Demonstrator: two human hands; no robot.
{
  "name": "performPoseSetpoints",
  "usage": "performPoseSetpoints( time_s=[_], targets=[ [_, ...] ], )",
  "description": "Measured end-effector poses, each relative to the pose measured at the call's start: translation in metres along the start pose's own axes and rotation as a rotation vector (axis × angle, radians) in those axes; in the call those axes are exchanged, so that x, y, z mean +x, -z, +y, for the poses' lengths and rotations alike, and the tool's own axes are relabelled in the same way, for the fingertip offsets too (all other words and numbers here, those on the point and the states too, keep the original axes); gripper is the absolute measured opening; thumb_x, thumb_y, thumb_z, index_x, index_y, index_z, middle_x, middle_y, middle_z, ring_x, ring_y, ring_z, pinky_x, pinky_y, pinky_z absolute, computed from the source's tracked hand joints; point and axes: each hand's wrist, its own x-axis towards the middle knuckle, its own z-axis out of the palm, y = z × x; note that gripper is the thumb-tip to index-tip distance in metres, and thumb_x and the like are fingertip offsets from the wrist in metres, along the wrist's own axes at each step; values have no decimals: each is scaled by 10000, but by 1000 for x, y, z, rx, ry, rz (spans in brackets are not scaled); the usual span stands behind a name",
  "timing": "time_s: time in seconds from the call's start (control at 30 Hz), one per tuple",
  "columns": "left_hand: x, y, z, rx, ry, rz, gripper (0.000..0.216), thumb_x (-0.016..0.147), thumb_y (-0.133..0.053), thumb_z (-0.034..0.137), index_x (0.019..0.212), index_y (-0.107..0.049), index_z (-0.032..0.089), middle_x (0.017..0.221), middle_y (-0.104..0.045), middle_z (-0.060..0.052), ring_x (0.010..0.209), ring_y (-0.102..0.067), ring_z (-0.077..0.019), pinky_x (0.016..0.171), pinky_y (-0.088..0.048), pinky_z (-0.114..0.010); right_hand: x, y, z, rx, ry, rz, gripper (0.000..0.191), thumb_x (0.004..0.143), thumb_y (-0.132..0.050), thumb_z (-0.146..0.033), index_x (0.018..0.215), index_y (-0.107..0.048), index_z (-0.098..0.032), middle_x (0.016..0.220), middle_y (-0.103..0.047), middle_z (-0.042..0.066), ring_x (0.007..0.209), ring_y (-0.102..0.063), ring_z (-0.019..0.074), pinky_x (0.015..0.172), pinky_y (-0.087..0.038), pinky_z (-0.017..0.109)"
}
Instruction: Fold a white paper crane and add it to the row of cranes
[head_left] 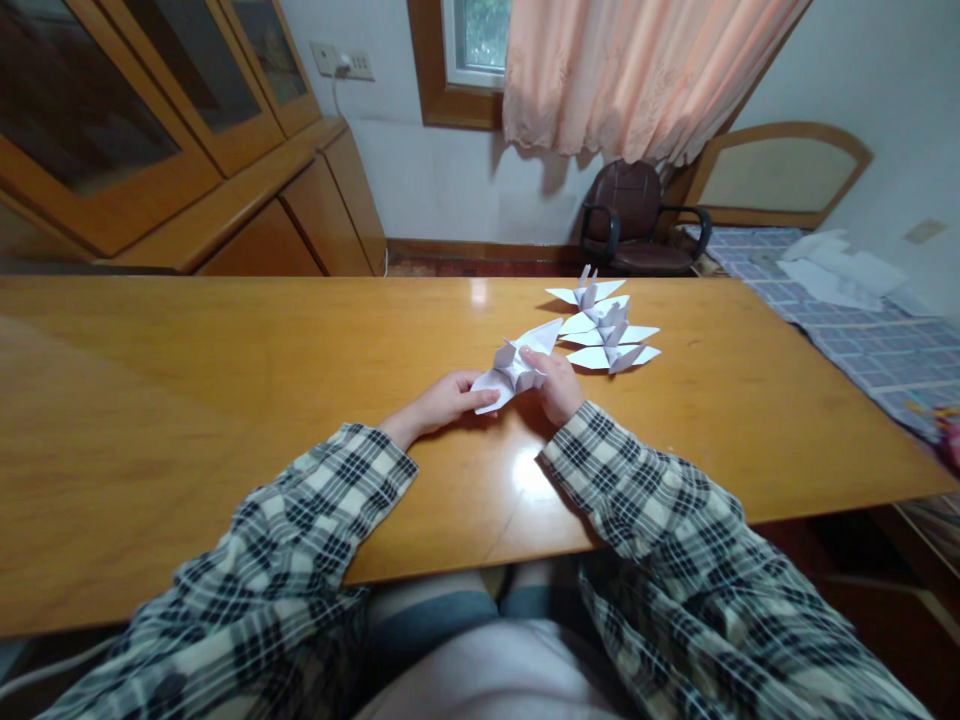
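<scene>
A white folded paper crane (512,371) with its wings spread is held between my two hands above the table. My left hand (452,398) pinches the lower left wing, thumb on top and fingers beneath. Around the right side of the body, my right hand (556,383) is closed, its thumb pressing near the middle; the fingers below are mostly hidden. Just past my right hand, several finished-looking paper cranes (613,357) stand in a close row on the table, wings spread and partly overlapping.
The wooden table (225,400) stretches wide in front of me. Beyond its far edge stand a brown armchair (634,215) and a wooden cabinet (262,220) at the left. A bed (847,300) with a checked cover and white paper (844,265) lies right.
</scene>
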Motion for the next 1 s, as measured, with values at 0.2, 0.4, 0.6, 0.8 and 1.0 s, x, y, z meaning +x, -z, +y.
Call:
performPoseSetpoints(
  time_s=[0.2,0.4,0.6,0.8,1.0],
  targets=[
    [2,1,0,-130,-36,50,415,638,-724,497,781,-621,121,674,-597,-11,581,-522,-101,548,-405,-207,-1,-1,0,-28,63,44,450,706,-639,-531,488,-448,-187,403,-390,-54,390,-322,64,406,-212,230],
    [3,-7,-1,-120,-65,146,391,674,-696,494,778,-612,126,677,-600,1,593,-531,-103,577,-433,-219,-1,-3,3,-58,95,141,463,741,-596,-541,482,-446,-188,403,-400,-49,376,-316,63,392,-188,230],
    [1,-5,0,-51,-68,89,373,684,-691,482,748,-607,124,671,-593,0,587,-517,-97,570,-417,-213,1,-1,1,3,75,113,419,702,-644,-525,524,-467,-190,422,-410,-55,407,-336,72,407,-222,222],
    [-1,4,2,0,14,-27,419,657,-693,523,741,-611,120,669,-594,-19,573,-506,-103,534,-388,-212,0,2,0,-9,48,33,409,724,-628,-500,514,-455,-196,384,-374,-62,390,-327,78,414,-226,232],
    [3,-3,0,-64,-51,122,398,672,-690,505,774,-613,129,693,-605,-8,614,-528,-110,599,-422,-222,1,0,1,-66,108,138,493,775,-554,-541,448,-412,-201,347,-349,-60,352,-286,71,410,-198,242]
  ],
)
